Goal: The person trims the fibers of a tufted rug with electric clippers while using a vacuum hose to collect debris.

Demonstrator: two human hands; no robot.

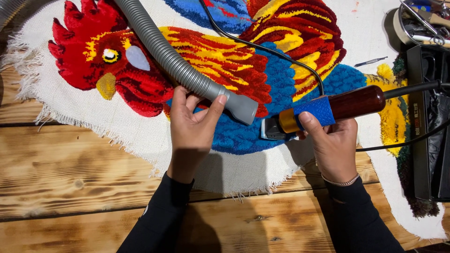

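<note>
Tufted rooster rug [262, 70] lies flat on wooden table [70, 164]. Right hand [333, 145] fingers wrap the trimmer [323, 112] on the blue breast; left hand [192, 126] grips the grey vacuum hose [187, 70] alongside. Pile appears fully tufted; the backing's frayed edges remain uncut.

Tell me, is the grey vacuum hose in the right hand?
No, the left hand grips the grey vacuum hose, while the right hand holds the wooden-handled trimmer.

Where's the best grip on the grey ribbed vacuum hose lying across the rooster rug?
Probably the smooth rigid cuff of the grey ribbed vacuum hose, behind its nozzle, coming from the near side. The ribbed length would likely flex; the left hand grips there already.
</note>
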